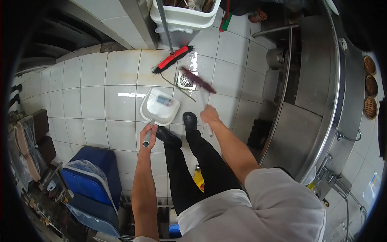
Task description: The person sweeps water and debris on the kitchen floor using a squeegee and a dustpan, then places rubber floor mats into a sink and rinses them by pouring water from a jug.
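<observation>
What worries me, watching from here, is the long green strand (185, 94) ahead of and between the two hands: it trails by the floor drain (186, 80), and a careless stroke of the dark red brush (198, 80) could push part of it onto the grating instead of towards the white dustpan (166, 113). The red-headed broom (173, 59), beyond the left hand, is near enough for the brush to knock if it swings wide that way. The tiles (117, 117) shine as though wet, so a foot could slip, and the right shoe (190, 122), just left of the right hand, could get in the way of a low sweep. As for the hands, the left hand (148, 138) is curled closed around the grey handle of the dustpan, whose pan lies just ahead of it; I can't tell whether its lip touches the floor. The right hand (209, 114) is a closed fist around the brush's pale shaft, with the blurred bristles out ahead, near the drain, and the shaft's end showing behind the fist.
</observation>
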The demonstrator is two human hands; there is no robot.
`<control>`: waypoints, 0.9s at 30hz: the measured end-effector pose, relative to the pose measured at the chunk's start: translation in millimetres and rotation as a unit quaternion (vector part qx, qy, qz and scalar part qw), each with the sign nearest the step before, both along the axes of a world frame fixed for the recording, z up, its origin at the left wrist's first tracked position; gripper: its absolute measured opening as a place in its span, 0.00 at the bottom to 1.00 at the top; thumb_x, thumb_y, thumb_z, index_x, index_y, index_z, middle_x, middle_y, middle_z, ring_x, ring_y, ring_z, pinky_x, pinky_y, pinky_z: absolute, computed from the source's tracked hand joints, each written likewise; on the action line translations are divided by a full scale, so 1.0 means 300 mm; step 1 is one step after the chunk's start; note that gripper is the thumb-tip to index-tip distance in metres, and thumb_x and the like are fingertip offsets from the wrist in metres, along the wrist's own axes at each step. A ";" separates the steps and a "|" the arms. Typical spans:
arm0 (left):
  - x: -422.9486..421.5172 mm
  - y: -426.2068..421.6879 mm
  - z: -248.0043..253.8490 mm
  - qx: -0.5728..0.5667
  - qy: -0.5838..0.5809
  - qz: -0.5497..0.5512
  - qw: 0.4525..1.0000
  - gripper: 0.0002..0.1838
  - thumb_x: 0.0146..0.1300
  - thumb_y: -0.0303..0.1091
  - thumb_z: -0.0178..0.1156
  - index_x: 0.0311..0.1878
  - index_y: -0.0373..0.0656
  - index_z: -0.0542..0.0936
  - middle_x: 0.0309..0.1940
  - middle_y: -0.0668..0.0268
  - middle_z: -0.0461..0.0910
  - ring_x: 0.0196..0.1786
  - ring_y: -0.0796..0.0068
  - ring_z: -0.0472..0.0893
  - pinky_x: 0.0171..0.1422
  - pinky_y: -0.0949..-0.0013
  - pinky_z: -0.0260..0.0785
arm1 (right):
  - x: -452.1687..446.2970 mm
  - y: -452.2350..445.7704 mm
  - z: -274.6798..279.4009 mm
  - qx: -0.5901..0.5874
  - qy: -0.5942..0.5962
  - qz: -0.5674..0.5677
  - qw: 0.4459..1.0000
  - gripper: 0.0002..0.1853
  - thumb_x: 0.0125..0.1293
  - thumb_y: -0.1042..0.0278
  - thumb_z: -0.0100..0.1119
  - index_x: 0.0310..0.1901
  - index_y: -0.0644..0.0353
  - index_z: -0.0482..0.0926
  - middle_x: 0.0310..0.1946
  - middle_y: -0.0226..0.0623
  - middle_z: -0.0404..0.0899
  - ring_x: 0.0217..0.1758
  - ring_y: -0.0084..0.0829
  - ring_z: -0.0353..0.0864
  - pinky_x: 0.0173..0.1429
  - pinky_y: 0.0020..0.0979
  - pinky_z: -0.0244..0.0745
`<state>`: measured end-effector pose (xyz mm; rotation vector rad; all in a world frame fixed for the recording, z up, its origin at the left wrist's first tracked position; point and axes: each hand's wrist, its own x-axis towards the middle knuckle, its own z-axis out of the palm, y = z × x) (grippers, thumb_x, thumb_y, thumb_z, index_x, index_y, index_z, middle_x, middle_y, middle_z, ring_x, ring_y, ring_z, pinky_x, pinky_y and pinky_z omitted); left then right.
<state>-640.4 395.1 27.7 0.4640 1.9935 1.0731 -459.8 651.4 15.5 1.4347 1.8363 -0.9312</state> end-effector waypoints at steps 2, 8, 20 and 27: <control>0.016 -0.013 -0.010 0.075 0.029 0.003 0.997 0.11 0.67 0.30 0.60 0.29 0.36 0.74 0.20 0.66 0.69 0.25 0.77 0.67 0.31 0.72 0.62 | -0.069 -0.026 -0.095 0.022 -0.006 -0.053 0.998 0.23 0.64 0.63 0.50 0.56 0.72 0.70 0.49 0.60 0.79 0.57 0.54 0.77 0.60 0.45 0.74; 0.016 -0.038 -0.066 0.042 0.015 0.007 0.999 0.11 0.67 0.32 0.60 0.29 0.37 0.74 0.22 0.65 0.69 0.27 0.76 0.68 0.35 0.72 0.63 | -0.169 -0.493 -0.287 -0.025 -0.053 -0.132 0.989 0.22 0.67 0.66 0.44 0.60 0.69 0.66 0.51 0.62 0.77 0.57 0.57 0.77 0.61 0.47 0.74; -0.037 -0.241 -0.031 0.079 0.054 -0.010 0.995 0.10 0.67 0.30 0.59 0.31 0.35 0.75 0.25 0.62 0.71 0.29 0.71 0.69 0.39 0.71 0.65 | -0.246 -0.384 -0.245 0.081 -0.015 -0.025 0.996 0.27 0.64 0.66 0.48 0.62 0.72 0.64 0.48 0.61 0.79 0.53 0.52 0.81 0.57 0.46 0.76; -0.055 -0.271 -0.047 0.112 0.026 -0.013 0.993 0.07 0.67 0.27 0.60 0.33 0.35 0.75 0.27 0.58 0.76 0.33 0.67 0.74 0.63 0.67 0.65 | -0.020 -0.609 0.024 -0.053 0.047 0.068 0.995 0.26 0.63 0.67 0.48 0.61 0.70 0.66 0.48 0.61 0.78 0.51 0.57 0.79 0.58 0.50 0.74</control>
